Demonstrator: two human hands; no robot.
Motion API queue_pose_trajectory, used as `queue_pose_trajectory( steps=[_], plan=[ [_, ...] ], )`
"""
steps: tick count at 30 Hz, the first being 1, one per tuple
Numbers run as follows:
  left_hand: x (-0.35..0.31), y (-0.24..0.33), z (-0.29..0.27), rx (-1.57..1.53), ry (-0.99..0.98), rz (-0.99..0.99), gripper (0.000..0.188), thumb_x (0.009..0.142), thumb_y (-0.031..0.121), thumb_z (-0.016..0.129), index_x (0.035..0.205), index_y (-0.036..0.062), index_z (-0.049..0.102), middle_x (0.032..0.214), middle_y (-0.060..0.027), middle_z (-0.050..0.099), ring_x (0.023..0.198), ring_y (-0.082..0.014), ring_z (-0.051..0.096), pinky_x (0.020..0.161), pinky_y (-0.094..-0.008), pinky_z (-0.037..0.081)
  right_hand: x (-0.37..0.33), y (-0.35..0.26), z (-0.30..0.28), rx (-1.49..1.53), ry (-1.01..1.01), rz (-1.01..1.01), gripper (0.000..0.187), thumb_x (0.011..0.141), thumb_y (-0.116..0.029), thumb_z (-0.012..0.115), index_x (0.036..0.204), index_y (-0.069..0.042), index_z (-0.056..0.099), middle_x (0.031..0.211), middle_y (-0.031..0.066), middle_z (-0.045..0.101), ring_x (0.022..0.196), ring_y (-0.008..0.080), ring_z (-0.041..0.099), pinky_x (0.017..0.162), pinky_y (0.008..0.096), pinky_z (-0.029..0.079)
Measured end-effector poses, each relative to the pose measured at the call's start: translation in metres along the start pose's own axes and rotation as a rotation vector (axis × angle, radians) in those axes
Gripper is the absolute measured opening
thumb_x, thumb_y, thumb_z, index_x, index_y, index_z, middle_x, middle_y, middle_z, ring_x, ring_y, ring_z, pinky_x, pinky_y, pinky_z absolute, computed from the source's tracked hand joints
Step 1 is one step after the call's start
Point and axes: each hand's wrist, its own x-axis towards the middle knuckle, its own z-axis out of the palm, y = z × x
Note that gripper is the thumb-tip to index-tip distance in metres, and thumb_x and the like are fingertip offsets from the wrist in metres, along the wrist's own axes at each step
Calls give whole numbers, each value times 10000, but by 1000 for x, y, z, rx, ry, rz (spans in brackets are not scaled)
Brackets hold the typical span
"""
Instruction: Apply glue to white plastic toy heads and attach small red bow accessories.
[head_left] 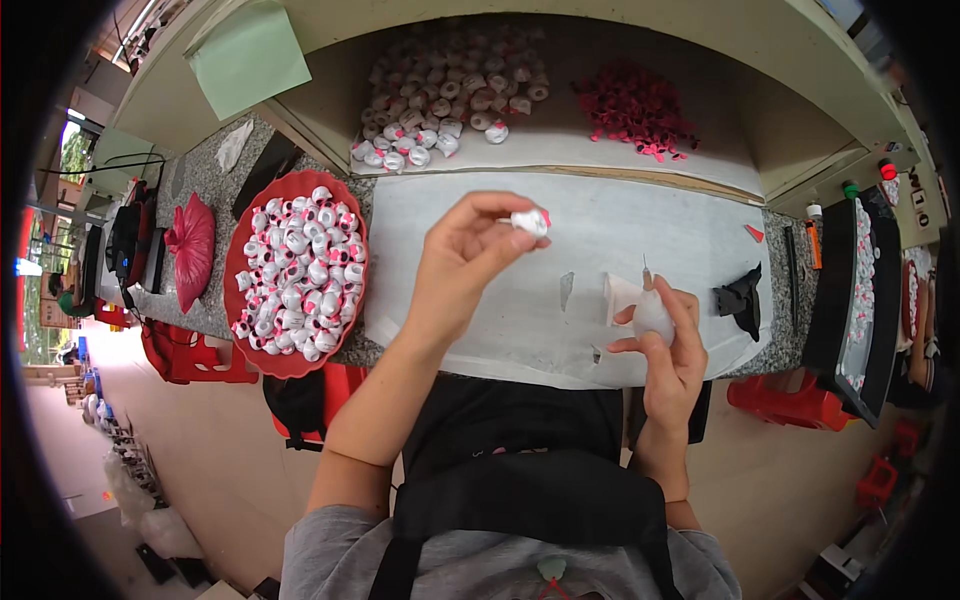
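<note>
Between the thumb and fingers of my left hand is a small rounded white piece with a bright pink part, held above the paper-covered worktop. My right hand is wrapped round a small white squeeze bottle, its thin needle tip pointing up and away from me. The two hands are apart, so the needle does not touch the piece. Left of my left arm, a red scalloped tray holds many similar white pieces with pink and dark spots.
A shelf at the back holds a heap of white pieces and a pile of small pink parts. White paper covers the worktop. Crumpled black material lies at right, near an orange marker and a black tray. A pink bag sits far left.
</note>
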Motion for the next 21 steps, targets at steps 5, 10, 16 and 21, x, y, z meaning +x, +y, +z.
queue_pose_trajectory(
  steps=[5,10,16,21],
  plan=[
    [-44,-12,9,-318,98,-102,271,740,10,514,997,44,436,932,-110,523,855,-165,518,739,-312,442,1,-6,2,138,66,-120,305,668,20,509,964,14,435,863,93,426,722,152,475,452,223,432],
    [-62,-15,9,-351,140,-99,337,714,7,542,1029,21,424,987,-129,504,879,-171,513,776,-319,421,0,-17,19,376,122,-216,317,652,-68,611,898,-64,411,826,61,410,635,117,399,555,217,379],
    [-74,-14,7,-304,106,-66,338,703,3,552,1017,1,428,986,-152,500,875,-207,524,799,-328,414,-11,-13,35,-55,89,-501,381,624,-248,686,823,-72,413,762,41,395,595,110,395,529,229,376],
    [-76,-14,5,-325,92,-59,341,705,11,553,1021,0,425,984,-157,499,880,-210,524,797,-329,415,-17,-14,45,-145,-8,-653,389,616,-247,701,831,-75,424,763,42,415,551,100,409,442,206,370]
  ],
)
